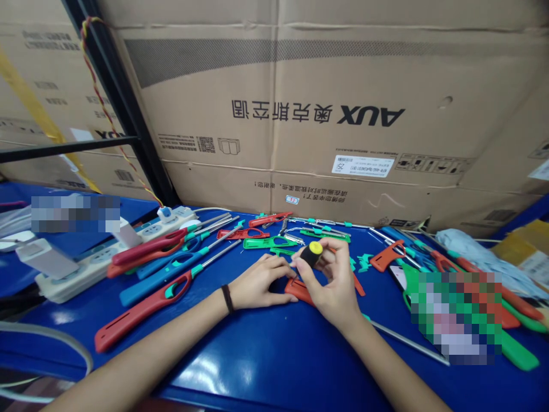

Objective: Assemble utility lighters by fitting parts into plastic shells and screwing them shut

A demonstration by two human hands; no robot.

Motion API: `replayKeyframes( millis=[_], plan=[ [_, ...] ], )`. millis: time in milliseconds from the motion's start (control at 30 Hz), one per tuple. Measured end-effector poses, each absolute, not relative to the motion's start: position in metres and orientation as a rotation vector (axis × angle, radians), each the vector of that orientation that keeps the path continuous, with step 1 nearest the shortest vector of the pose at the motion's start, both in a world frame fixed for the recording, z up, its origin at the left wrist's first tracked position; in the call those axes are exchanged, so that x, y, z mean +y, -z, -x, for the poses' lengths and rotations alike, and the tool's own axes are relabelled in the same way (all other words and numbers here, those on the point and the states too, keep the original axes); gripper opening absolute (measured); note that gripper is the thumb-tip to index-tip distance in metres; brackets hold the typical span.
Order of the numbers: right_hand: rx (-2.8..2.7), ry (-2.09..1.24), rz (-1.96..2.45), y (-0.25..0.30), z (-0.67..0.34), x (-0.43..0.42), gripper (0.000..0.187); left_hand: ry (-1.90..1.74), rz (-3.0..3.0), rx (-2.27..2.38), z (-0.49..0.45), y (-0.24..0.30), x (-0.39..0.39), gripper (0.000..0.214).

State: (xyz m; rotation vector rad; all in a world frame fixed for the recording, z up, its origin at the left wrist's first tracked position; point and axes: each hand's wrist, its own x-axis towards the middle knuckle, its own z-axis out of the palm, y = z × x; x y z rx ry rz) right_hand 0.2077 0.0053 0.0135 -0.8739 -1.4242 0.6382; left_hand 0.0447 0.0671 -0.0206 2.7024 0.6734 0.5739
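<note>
My right hand (332, 280) is closed round a black screwdriver handle with a yellow cap (311, 253), held upright over a red lighter shell (298, 289) on the blue table (266, 349). My left hand (261, 283) rests on the table beside it. Its fingers are curled and press on the left end of that red shell. A dark band sits on my left wrist.
Long red, blue and green lighters (163, 269) lie to the left near a white power strip (98, 260). Green and red shells and metal tubes (300, 232) are scattered behind the hands, more lighters at right (450, 269). Large cardboard boxes (326, 109) wall off the back.
</note>
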Motion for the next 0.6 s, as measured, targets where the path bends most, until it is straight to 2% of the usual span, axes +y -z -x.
replayKeyframes(
  millis=[100,233,400,500,533,600],
  plan=[
    [-1.471,-0.753,0.805,-0.013,-0.207,0.003,0.026,-0.572,-2.705,0.667,-0.045,0.021,0.067,0.038],
    [-1.509,-0.926,0.788,-0.019,-0.206,-0.001,0.031,-0.577,-2.700,0.664,-0.045,0.021,0.067,0.038],
    [-1.314,-0.838,0.730,-0.025,-0.206,0.006,0.011,-0.588,-2.663,0.627,-0.045,0.019,0.065,0.038],
    [-1.188,-0.905,0.661,-0.024,-0.207,0.009,0.010,-0.575,-2.614,0.564,-0.048,0.017,0.061,0.038],
    [-1.179,-0.959,0.640,-0.024,-0.208,0.009,0.010,-0.571,-2.601,0.550,-0.049,0.017,0.060,0.039],
    [-1.204,-1.039,0.639,-0.025,-0.209,0.007,0.024,-0.566,-2.590,0.540,-0.050,0.017,0.058,0.040]
  ],
)
